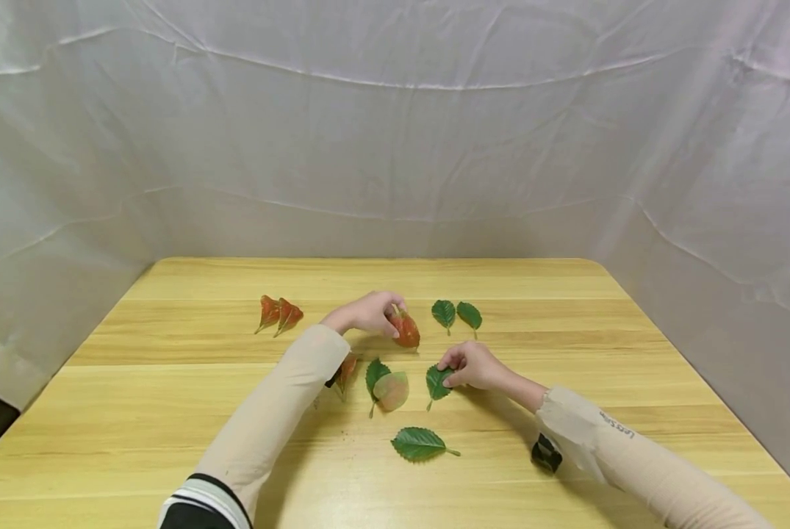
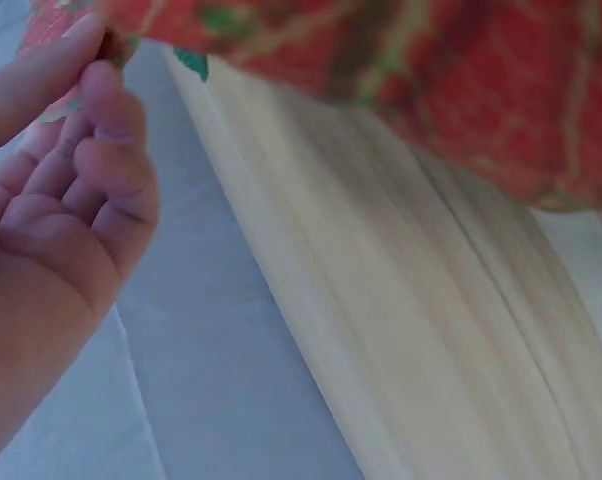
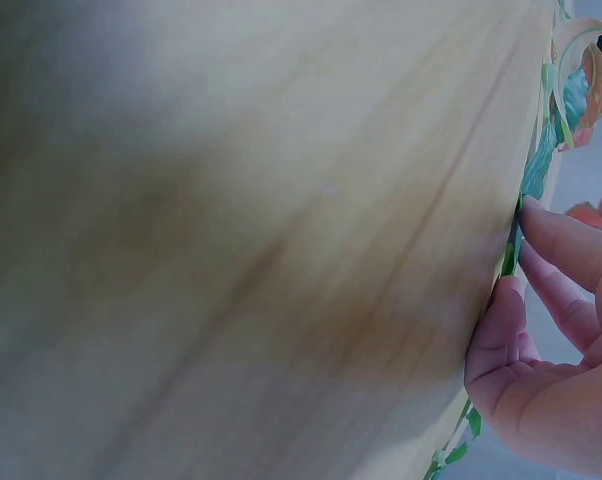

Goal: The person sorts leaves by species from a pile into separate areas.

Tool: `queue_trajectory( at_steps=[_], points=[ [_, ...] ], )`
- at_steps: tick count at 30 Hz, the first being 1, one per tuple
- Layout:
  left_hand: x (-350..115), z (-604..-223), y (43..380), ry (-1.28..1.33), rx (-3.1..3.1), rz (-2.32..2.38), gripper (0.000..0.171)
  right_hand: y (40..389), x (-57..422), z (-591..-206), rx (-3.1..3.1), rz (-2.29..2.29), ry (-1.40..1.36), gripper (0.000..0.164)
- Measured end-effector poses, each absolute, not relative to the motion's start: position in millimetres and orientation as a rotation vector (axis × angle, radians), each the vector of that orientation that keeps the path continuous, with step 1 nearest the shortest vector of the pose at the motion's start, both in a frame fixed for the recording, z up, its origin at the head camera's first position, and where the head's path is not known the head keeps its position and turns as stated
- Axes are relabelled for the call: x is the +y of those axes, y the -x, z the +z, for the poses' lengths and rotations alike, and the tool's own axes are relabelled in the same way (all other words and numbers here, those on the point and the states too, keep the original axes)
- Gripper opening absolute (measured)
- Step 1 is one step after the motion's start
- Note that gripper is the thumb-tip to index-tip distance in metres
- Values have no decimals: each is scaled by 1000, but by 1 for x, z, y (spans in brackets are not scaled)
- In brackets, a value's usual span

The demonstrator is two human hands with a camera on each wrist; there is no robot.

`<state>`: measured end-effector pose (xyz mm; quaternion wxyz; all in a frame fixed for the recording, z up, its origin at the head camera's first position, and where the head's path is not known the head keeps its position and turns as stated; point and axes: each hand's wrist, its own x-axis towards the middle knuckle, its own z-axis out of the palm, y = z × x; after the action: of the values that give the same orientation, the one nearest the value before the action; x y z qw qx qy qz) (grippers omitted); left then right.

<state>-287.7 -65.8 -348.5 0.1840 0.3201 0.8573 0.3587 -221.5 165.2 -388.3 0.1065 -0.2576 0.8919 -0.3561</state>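
Note:
My left hand pinches a red leaf between thumb and forefinger, over the middle of the table. In the left wrist view, the fingertips of the left hand meet at that leaf's end while the other fingers curl in. Farther right and nearer to me, my right hand grips a green leaf by its upper right edge. The right wrist view shows the thumb and forefinger of the right hand at the green leaf, low at the wooden surface.
Two red leaves lie at the back left, two green ones at the back right. A pale orange-green leaf overlaps a green leaf mid-table. Another green leaf lies in front. One red leaf is beside my left wrist.

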Motion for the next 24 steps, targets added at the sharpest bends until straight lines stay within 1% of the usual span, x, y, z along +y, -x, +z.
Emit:
queue_trajectory(
  at_steps=[3,12,14,19,24],
  points=[
    [-70,-348,289,-839,2428,1135,37,221,165,-388,2624,-1049,758,17],
    [-79,-348,290,-696,2444,1558,35,222,165,-389,2620,-1056,743,18],
    [-81,-349,290,-676,2456,1643,30,222,165,-389,2621,-1050,742,18],
    [-88,-353,293,-663,2532,1707,10,221,165,-389,2621,-1044,742,17],
    [-98,-353,295,-602,2606,1704,3,222,166,-389,2624,-1054,744,18]
  ],
)
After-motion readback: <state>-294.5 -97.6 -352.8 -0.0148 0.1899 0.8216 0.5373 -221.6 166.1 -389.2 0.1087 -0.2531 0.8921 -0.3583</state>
